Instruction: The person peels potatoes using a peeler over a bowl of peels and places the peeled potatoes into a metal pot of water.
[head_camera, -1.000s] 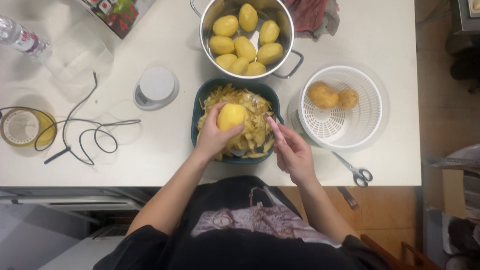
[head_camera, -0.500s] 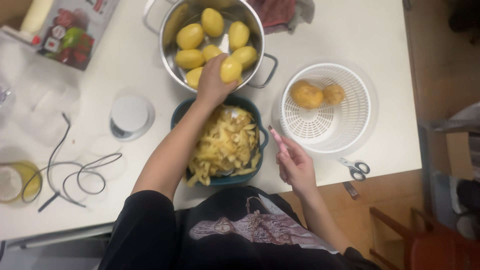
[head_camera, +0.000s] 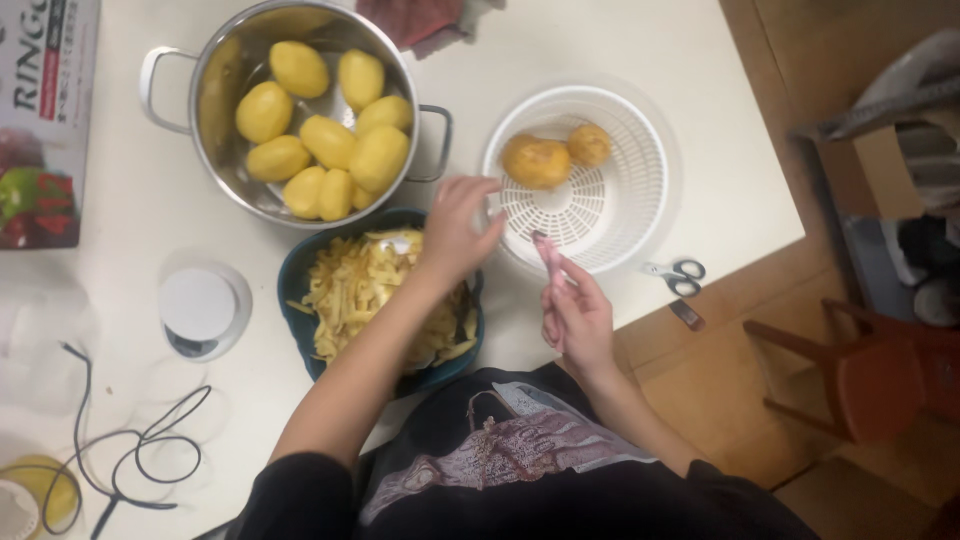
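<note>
The right hand (head_camera: 575, 318) grips a peeler (head_camera: 548, 255), tip up, near the body. The left hand (head_camera: 455, 228) is open and empty, reaching right over the peel bowl (head_camera: 300, 270) toward two unpeeled potatoes (head_camera: 537, 160) in the white basket (head_camera: 640, 215). Farther left, peeled potatoes (head_camera: 325, 140) fill the pot (head_camera: 215, 95).

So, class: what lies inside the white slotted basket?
Two unpeeled brownish potatoes lie inside the white basket, against its far side. The rest of its slotted floor shows bare. The left hand covers part of the near-left rim, so what is under it cannot be seen.
</note>
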